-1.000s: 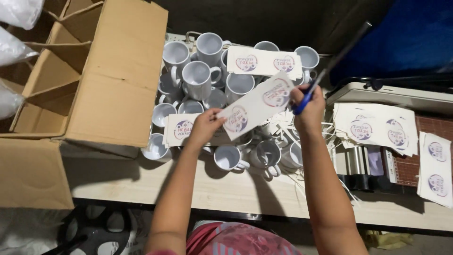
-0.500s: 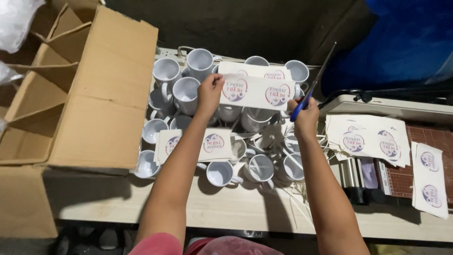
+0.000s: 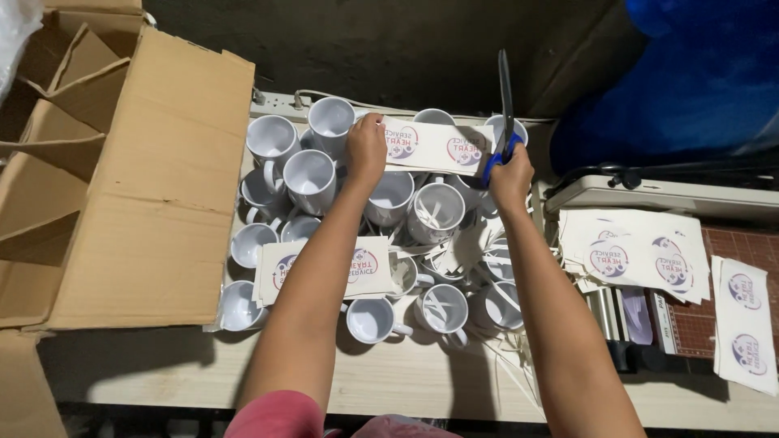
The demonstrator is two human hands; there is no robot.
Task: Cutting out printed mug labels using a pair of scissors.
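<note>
My left hand rests on the left end of a white printed paper strip lying on a small stack across the far mugs. My right hand grips blue-handled scissors, blades pointing up and away, at the strip's right end. A cluster of white mugs stands below both hands, some holding thin paper offcuts. A second stack of printed strips lies across the nearer mugs, partly hidden by my left forearm.
A large open cardboard box stands at the left. Stacks of printed sheets and a further stack lie at the right by a paper trimmer. Paper trimmings litter the wooden table.
My left hand carried the printed strip away from me and laid it on the far stack over the mugs. The right hand followed, and the scissors swung upright.
</note>
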